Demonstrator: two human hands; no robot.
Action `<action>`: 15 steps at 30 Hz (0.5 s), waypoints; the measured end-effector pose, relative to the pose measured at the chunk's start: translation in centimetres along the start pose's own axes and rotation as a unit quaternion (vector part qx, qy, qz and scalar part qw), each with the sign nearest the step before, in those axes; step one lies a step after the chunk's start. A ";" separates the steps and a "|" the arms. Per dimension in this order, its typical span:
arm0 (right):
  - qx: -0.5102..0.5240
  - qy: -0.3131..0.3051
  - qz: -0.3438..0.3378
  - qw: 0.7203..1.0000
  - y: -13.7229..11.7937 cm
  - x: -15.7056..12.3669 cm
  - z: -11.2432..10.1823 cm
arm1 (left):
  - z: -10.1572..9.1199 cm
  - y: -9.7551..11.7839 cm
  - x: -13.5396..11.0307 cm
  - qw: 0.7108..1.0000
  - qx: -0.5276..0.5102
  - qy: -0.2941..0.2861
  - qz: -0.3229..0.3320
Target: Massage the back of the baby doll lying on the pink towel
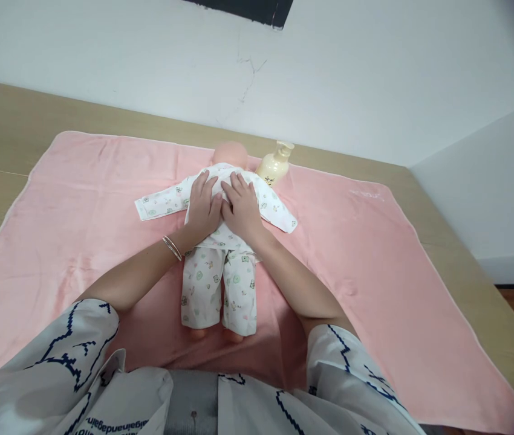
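Observation:
A baby doll [231, 154] in a white printed top [221, 240] and matching trousers [202, 290] lies stretched out, its head away from me and its feet towards me. My left hand [203, 208] rests flat on the left side of the top, fingers extended. Beside it, my right hand [242, 208] lies flat on the right side, fingers a little spread. The two hands nearly meet at the thumbs, and neither grips anything. Both sleeves of the top reach out sideways. The doll's face is not visible.
Under the doll a pink blanket [352, 254] covers much of the wooden table [116, 118]. A cream pump bottle [276, 163] leans or lies by the doll's right-hand shoulder in view. A white wall [148, 60] stands behind the table.

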State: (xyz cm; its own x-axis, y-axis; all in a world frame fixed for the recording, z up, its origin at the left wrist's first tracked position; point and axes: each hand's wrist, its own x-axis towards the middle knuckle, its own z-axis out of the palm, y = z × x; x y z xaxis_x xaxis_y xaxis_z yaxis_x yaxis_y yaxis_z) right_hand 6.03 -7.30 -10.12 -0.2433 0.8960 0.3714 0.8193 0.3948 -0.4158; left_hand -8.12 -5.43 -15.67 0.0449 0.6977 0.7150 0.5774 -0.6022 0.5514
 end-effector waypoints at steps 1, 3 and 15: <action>0.005 0.005 0.003 1.000 0.0 0.0 0.0 | 0.0 0.0 0.0 1.000 0.000 0.001 -0.002; 0.020 0.045 0.006 0.999 0.1 0.0 0.0 | 0.0 0.0 0.0 1.000 -0.002 0.000 -0.008; -0.027 0.007 0.009 1.000 0.2 -0.3 1.0 | 0.1 -0.1 0.2 1.000 -0.002 -0.018 -0.017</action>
State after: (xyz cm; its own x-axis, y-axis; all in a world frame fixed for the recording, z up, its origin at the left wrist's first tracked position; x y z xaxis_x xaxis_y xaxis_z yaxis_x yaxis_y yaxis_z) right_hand 5.71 -7.27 -11.16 -0.2203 0.8999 0.3764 0.8503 0.3663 -0.3780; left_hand -8.08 -5.18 -15.67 0.0547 0.7307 0.6805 0.5755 -0.5800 0.5765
